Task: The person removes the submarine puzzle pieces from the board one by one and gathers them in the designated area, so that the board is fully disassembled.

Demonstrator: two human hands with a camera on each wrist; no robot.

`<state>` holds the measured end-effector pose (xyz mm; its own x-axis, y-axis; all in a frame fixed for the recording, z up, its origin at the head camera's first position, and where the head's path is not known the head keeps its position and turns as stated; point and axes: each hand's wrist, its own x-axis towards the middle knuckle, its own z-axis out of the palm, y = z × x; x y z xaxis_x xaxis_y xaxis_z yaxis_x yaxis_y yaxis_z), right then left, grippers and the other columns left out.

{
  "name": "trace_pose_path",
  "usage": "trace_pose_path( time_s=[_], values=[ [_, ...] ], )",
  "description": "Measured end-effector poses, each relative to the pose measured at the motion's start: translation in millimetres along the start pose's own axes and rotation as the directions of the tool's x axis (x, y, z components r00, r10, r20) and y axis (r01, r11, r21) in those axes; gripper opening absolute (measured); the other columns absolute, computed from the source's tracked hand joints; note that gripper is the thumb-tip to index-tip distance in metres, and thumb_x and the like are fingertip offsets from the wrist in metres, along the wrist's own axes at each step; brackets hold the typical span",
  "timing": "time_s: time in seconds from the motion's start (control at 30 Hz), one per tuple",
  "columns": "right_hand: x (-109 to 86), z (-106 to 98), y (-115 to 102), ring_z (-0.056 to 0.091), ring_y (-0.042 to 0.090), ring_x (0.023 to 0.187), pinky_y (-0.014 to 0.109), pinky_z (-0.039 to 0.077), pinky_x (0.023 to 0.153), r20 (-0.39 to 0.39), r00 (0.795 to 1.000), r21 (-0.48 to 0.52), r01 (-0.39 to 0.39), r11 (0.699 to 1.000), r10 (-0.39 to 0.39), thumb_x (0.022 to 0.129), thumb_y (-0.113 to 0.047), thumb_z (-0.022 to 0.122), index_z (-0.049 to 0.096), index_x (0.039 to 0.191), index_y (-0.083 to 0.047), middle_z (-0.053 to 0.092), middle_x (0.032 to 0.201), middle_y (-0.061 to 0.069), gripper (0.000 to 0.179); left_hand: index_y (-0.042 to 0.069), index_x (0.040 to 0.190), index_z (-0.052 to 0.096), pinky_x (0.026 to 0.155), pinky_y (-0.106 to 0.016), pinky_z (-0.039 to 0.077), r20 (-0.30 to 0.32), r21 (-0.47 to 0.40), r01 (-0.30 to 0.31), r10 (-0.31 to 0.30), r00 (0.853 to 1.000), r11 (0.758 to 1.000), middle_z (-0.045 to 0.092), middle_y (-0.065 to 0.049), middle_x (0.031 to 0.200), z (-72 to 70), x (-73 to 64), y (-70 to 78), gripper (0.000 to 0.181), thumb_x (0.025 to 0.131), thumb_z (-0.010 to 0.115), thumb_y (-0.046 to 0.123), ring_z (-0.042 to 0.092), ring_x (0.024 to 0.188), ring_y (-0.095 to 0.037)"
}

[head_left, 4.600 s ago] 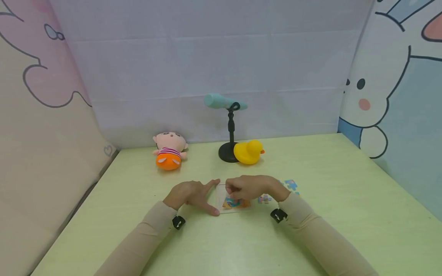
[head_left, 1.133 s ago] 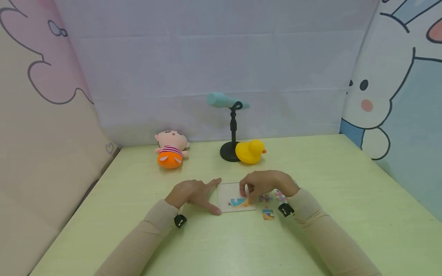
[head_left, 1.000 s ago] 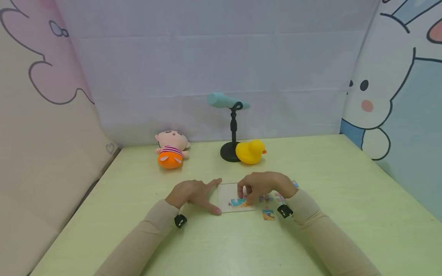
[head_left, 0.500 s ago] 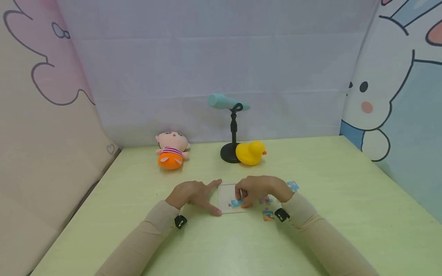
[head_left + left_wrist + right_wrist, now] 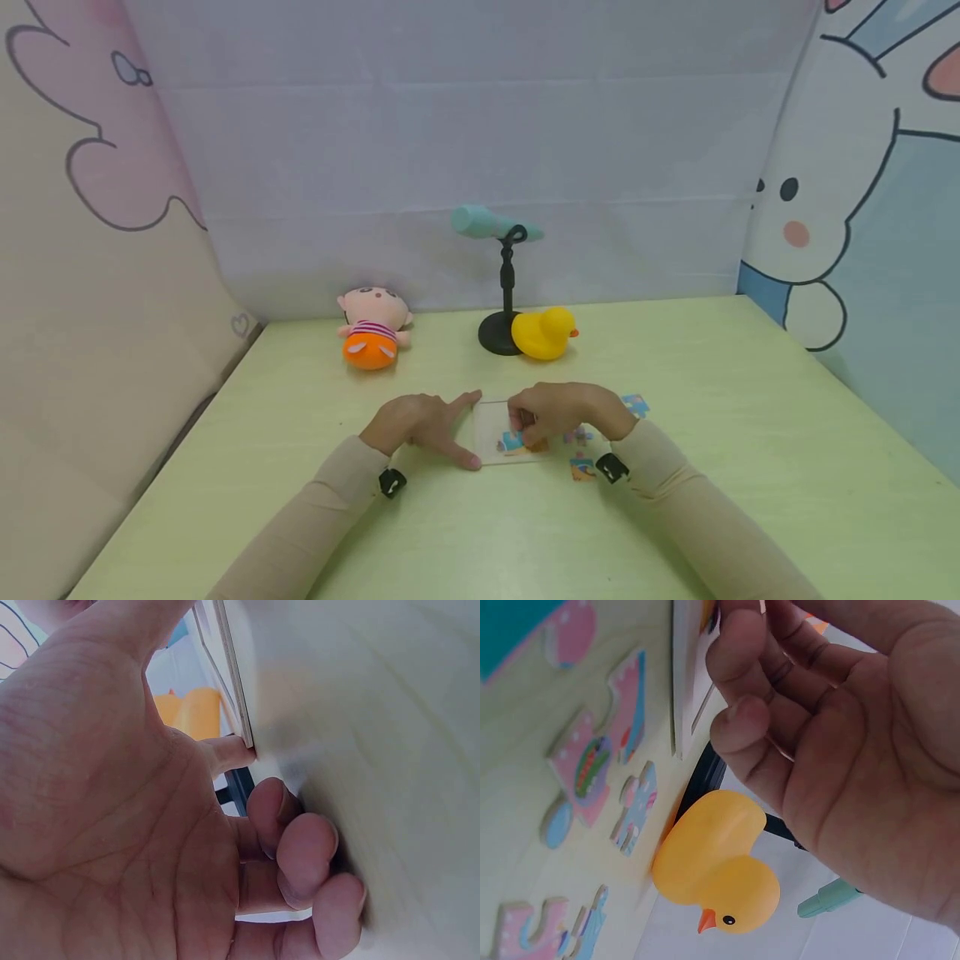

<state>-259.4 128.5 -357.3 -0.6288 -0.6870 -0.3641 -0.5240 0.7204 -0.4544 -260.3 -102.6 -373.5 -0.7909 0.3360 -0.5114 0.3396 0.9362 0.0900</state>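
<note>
A shallow white puzzle tray (image 5: 487,421) lies on the table, with a few joined blue and orange jigsaw pieces (image 5: 512,444) along its near side. My left hand (image 5: 416,421) braces the tray's left edge, thumb at the near corner and index finger at the far one. Its other fingers are bent against the table in the left wrist view. Over the tray, my right hand (image 5: 558,408) has curled fingers and pinches at a puzzle piece; the fingertips largely hide it. Loose pink-and-blue puzzle pieces (image 5: 577,750) lie right of the tray, partly under the right wrist.
One blue-and-orange puzzle piece (image 5: 582,468) lies just off the tray's near right corner. Farther back are a plush doll (image 5: 370,329), a yellow rubber duck (image 5: 543,333) and a black stand (image 5: 507,275) bearing a mint-green microphone-like object (image 5: 483,222). A white curtain hangs behind the table.
Over the last second my right hand has shifted slightly left and nearer over the tray. Compared with several seconds ago, the joined pieces sit farther right. My left hand stays at the edge.
</note>
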Motion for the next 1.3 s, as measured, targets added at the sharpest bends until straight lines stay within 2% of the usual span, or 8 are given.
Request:
trace_pose_path(
  time_s=[0.33, 0.6, 0.87, 1.07, 1.3],
  values=[
    [-1.9, -2.8, 0.4, 0.05, 0.01, 0.068, 0.025, 0.043, 0.067, 0.005, 1.0, -0.018, 0.003, 1.0, -0.003, 0.099, -0.013, 0.064, 0.057, 0.09, -0.016, 0.055, 0.079, -0.006, 0.011, 0.04, 0.16, 0.011, 0.063, -0.034, 0.039, -0.001, 0.011, 0.005, -0.005, 1.0, 1.0, 0.057, -0.004, 0.083, 1.5, 2.6, -1.0, 0.114, 0.07, 0.067, 0.082, 0.053, 0.073, -0.021],
    [-2.6, -4.1, 1.7, 0.051, 0.01, 0.068, 0.026, 0.044, 0.068, 0.008, 1.0, -0.008, -0.011, 1.0, 0.011, 0.1, -0.013, 0.062, 0.057, 0.091, -0.016, 0.056, 0.08, -0.006, 0.011, 0.043, 0.159, 0.012, 0.058, -0.033, 0.039, 0.005, 0.009, 0.015, -0.015, 1.0, 1.0, 0.053, -0.003, 0.078, 2.6, 4.3, -2.2, 0.115, 0.067, 0.067, 0.084, 0.05, 0.064, -0.02],
    [-5.8, -7.5, 1.7, 0.053, 0.013, 0.066, 0.027, 0.045, 0.067, 0.025, 0.999, 0.026, -0.042, 0.999, 0.041, 0.1, -0.013, 0.061, 0.057, 0.091, -0.014, 0.057, 0.079, -0.003, 0.01, 0.042, 0.16, 0.012, 0.057, -0.032, 0.038, 0.007, -0.004, 0.008, -0.007, 1.0, 1.0, 0.052, -0.003, 0.078, 2.3, 4.2, -1.6, 0.114, 0.068, 0.068, 0.083, 0.049, 0.063, -0.02],
    [-10.4, -10.8, 2.4, 0.059, 0.022, 0.066, 0.028, 0.047, 0.065, 0.043, 0.997, 0.065, -0.067, 0.996, 0.065, 0.101, -0.014, 0.06, 0.056, 0.093, -0.013, 0.061, 0.079, 0.001, 0.009, 0.042, 0.16, 0.013, 0.058, -0.033, 0.039, 0.0, -0.005, 0.003, -0.003, 1.0, 1.0, 0.056, -0.004, 0.081, 1.6, 2.4, -1.8, 0.114, 0.068, 0.068, 0.082, 0.051, 0.065, -0.021],
    [-16.3, -15.6, 4.9, 0.062, 0.022, 0.068, 0.028, 0.048, 0.067, 0.072, 0.994, 0.043, -0.083, 0.996, 0.08, 0.099, -0.013, 0.061, 0.056, 0.09, -0.013, 0.057, 0.079, 0.0, 0.01, 0.043, 0.159, 0.013, 0.058, -0.033, 0.04, -0.007, -0.021, 0.014, -0.015, 1.0, 1.0, 0.059, -0.005, 0.088, 1.9, 1.9, -1.6, 0.114, 0.068, 0.07, 0.082, 0.053, 0.067, -0.021]
  ],
)
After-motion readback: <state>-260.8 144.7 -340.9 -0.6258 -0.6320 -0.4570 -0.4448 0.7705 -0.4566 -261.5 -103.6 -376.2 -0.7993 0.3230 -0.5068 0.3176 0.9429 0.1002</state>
